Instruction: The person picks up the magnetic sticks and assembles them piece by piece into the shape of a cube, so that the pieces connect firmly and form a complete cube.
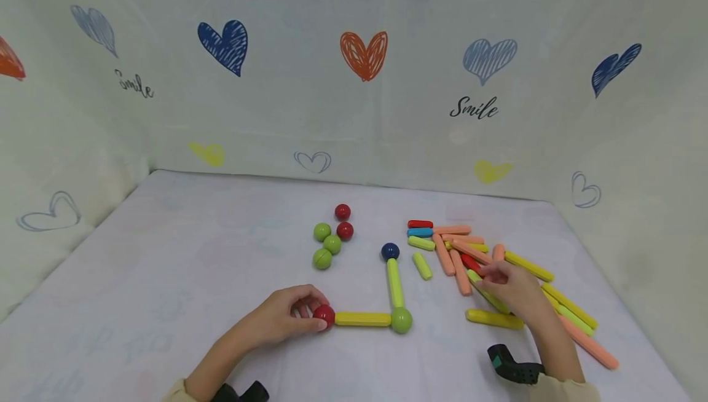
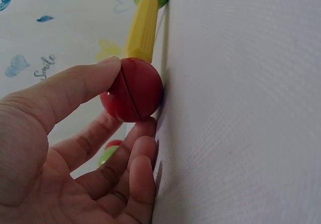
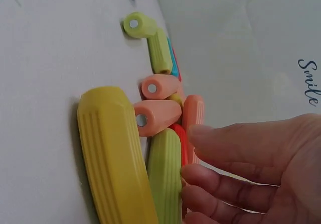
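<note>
My left hand (image 1: 287, 316) pinches a red ball (image 2: 133, 91) between thumb and fingertips. From that ball a yellow rod (image 1: 362, 319) runs to a green ball (image 1: 401, 320). A lime rod (image 1: 395, 285) joins the green ball to a dark blue ball (image 1: 390, 251). Over a pile of loose rods on the right, my right hand (image 1: 517, 291) has its fingertips at a red rod (image 1: 471, 265) and a lime rod (image 3: 165, 174). Whether it grips either one is unclear. Close by it lies a thick yellow rod (image 3: 113, 153).
Loose red balls (image 1: 345, 231) and green balls (image 1: 322, 259) sit together behind the joined pieces. Pink rods (image 1: 460, 273), a blue rod (image 1: 420, 232) and a short lime rod (image 1: 422, 265) lie at the right. A patterned cloth wall (image 1: 304, 119) stands behind the table.
</note>
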A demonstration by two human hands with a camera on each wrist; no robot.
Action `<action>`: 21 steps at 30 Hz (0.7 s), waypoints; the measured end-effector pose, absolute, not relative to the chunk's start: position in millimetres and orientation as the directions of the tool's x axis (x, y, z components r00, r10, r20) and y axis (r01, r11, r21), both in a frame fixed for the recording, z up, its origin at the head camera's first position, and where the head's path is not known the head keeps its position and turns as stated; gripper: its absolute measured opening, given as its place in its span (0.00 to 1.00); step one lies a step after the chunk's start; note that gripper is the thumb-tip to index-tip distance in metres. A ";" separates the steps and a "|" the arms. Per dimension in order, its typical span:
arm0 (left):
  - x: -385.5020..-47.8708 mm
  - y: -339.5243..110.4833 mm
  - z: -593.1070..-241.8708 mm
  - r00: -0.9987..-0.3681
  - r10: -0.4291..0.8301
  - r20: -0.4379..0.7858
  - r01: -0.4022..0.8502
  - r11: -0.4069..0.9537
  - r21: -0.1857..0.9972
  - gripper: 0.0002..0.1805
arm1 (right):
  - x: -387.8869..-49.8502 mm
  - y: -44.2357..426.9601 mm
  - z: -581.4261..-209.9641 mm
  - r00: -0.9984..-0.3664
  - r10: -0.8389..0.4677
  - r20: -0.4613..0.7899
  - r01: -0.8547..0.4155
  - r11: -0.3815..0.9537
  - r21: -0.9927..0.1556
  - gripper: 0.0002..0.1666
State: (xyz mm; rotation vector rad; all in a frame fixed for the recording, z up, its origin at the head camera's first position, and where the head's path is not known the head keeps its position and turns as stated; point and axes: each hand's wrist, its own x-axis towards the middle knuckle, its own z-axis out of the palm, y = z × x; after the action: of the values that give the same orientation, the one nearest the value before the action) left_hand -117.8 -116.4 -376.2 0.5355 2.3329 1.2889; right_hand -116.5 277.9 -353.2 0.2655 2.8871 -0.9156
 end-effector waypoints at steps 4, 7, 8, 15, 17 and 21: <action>-117.9 -116.3 -375.7 -0.837 0.518 -0.175 0.128 0.497 0.858 0.16 | -116.1 282.5 -353.0 -0.971 0.161 -0.175 0.230 0.816 -0.530 0.18; -117.6 -116.3 -375.5 -0.838 0.517 -0.176 0.129 0.500 0.856 0.17 | -116.0 284.6 -353.3 -0.969 0.164 -0.186 0.239 0.820 -0.521 0.16; -117.5 -116.4 -375.5 -0.838 0.517 -0.175 0.130 0.500 0.856 0.16 | -116.1 284.6 -353.3 -0.969 0.162 -0.188 0.237 0.824 -0.515 0.16; -117.8 -116.3 -374.8 -0.839 0.515 -0.175 0.128 0.499 0.857 0.16 | -115.1 278.9 -352.4 -0.963 0.159 -0.219 0.246 0.852 -0.462 0.17; -117.6 -116.6 -375.1 -0.837 0.519 -0.173 0.130 0.496 0.859 0.16 | -115.7 277.0 -352.4 -0.958 0.161 -0.237 0.253 0.864 -0.435 0.20; -117.3 -116.9 -375.6 -0.837 0.519 -0.175 0.126 0.494 0.860 0.16 | -117.6 272.8 -352.5 -0.956 0.138 -0.260 0.234 0.893 -0.385 0.23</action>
State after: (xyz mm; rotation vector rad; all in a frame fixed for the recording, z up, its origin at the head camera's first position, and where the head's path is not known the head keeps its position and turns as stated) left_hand -117.3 -116.9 -375.6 0.5349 2.3287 1.2915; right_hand -117.6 272.8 -352.5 0.2824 2.8341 -0.6171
